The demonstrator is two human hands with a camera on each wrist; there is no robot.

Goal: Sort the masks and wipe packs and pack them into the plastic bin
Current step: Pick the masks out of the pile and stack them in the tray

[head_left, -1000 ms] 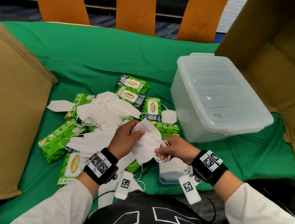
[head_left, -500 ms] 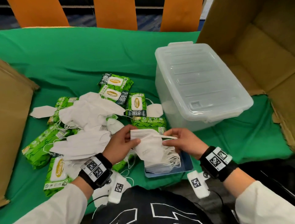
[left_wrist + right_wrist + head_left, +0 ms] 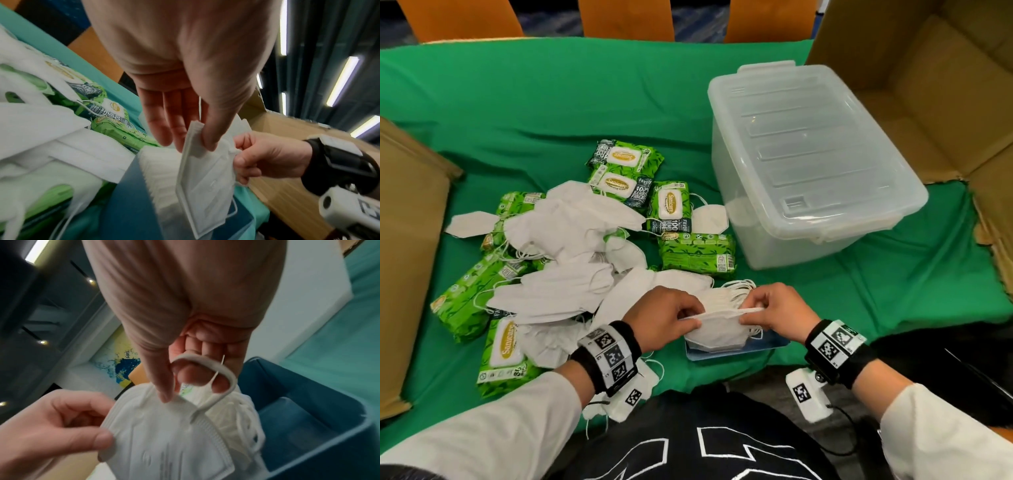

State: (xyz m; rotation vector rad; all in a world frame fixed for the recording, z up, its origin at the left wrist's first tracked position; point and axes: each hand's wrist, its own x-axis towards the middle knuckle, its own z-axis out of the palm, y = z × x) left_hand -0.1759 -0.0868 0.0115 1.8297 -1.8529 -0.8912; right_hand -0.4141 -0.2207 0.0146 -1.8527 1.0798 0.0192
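Observation:
A folded white mask point(image 3: 719, 327) point(image 3: 203, 183) point(image 3: 164, 443) is held on edge over a stack of masks in a small blue tray point(image 3: 767, 347) point(image 3: 308, 418) at the table's near edge. My left hand point(image 3: 671, 313) point(image 3: 191, 134) pinches its left end, and my right hand point(image 3: 767, 308) point(image 3: 191, 378) pinches its right end with the ear loop round a finger. Loose white masks point(image 3: 571, 222) and green wipe packs point(image 3: 671, 209) lie piled to the left. The clear plastic bin point(image 3: 808, 164) stands to the right with its lid on.
Green cloth point(image 3: 551, 102) covers the table. An open cardboard box point(image 3: 928, 85) stands behind and right of the bin, and a cardboard flap point(image 3: 407, 240) rises at the left. Orange chair backs point(image 3: 626, 17) line the far edge.
Both hands have lowered the mask toward the stack in the blue tray and turned it flatter on edge. The head view has shifted, so the bin sits more to the left.

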